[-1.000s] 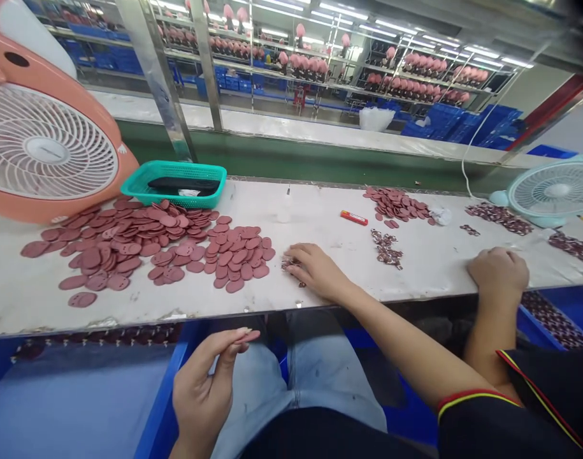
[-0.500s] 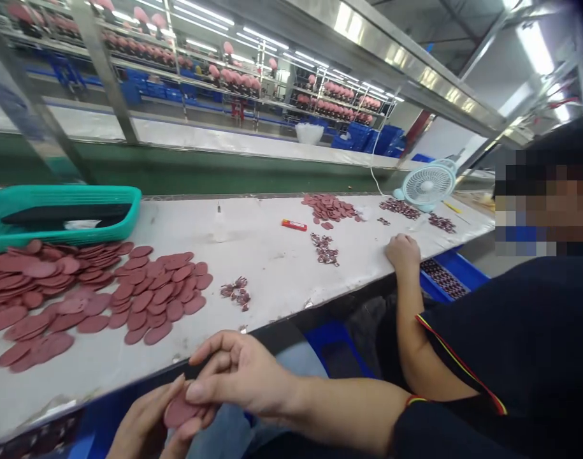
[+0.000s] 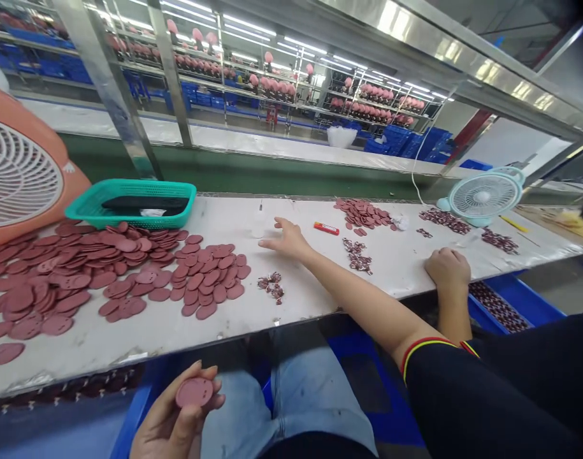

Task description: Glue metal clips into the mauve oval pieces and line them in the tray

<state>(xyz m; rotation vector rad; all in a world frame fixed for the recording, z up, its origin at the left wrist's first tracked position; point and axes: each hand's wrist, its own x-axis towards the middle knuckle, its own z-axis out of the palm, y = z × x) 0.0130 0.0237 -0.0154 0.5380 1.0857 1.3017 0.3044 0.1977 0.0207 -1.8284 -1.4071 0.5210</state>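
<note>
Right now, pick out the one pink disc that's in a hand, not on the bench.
It's the round pink disc gripped in the left hand, below the bench edge; the piled discs all lie on the white bench top.

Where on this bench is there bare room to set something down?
Bare bench lies between the teal basket and the clear bottle, and between the speckled heap and the co-worker's hand. The left end is crowded: reddish discs cover it.
</note>
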